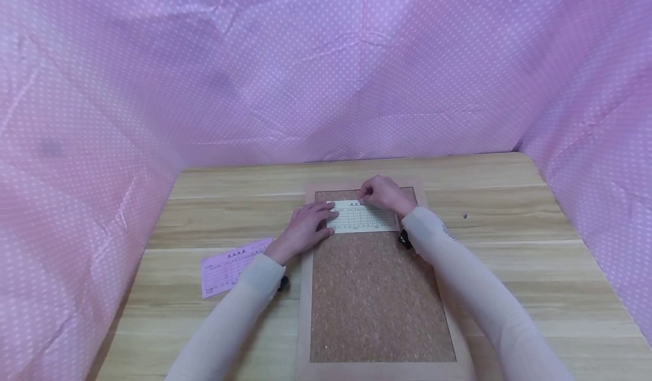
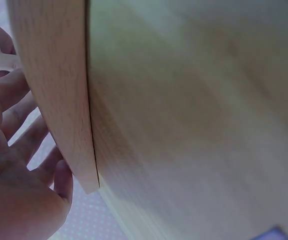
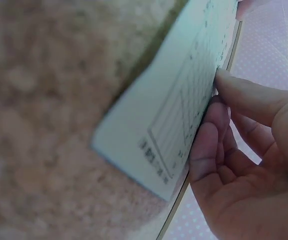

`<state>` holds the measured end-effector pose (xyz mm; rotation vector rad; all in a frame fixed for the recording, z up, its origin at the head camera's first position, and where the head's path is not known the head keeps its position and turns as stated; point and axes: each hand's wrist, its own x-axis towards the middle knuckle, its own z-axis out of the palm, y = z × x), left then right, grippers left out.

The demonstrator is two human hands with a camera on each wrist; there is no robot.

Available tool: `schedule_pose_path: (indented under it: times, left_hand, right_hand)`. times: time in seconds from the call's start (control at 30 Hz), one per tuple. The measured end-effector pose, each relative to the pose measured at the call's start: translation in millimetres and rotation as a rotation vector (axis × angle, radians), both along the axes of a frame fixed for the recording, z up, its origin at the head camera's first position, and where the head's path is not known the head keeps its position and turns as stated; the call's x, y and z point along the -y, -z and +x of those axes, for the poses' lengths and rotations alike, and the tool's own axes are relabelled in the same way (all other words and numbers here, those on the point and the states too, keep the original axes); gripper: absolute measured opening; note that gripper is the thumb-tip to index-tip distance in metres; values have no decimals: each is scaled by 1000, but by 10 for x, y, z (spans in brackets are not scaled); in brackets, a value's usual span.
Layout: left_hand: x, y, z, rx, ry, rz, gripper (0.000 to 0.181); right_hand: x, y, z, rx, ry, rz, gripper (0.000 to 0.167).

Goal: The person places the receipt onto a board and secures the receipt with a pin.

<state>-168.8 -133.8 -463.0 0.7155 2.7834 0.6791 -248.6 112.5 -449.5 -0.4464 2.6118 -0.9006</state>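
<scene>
A pale printed form (image 1: 364,218) lies across the upper part of a wood-framed cork board (image 1: 377,302). My left hand (image 1: 311,222) rests with spread fingers on the form's left end; in the left wrist view that hand (image 2: 23,165) is partly behind the board's frame (image 2: 53,85). At the form's top edge, near its middle, my right hand (image 1: 383,193) has thumb and forefinger pinched together. The right wrist view shows this hand (image 3: 254,155) with curled fingers against the edge; whatever lies between the fingertips is hidden. The form's lower edge (image 3: 128,100) bows slightly off the cork.
A purple printed form (image 1: 224,270) lies on the wooden table (image 1: 193,211) left of the board, partly under my left forearm. A tiny purple object (image 1: 465,216), too small to identify, sits right of the board. Pink dotted cloth (image 1: 326,86) surrounds the table's back and sides.
</scene>
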Motion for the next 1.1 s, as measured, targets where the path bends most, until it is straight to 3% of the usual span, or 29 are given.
schedule_pose_path:
  times: [0.33,0.63,0.93,1.1]
  left_hand:
    - [-9,7,-30,13,-7,32,48]
    - [23,21,-39,18,-24,37,46]
    - [29,-5,28,10,-18,58,45]
    - [57,-16,98,-61,-14,72,49]
  right_hand:
    - [-214,-63,113,-11,-78,-90,25]
    - [-400,-156,331,-89,-23,-21,35]
    - [-642,-164,603,-275,-91,11,29]
    - [-757,-162,780,-335,-103,2,25]
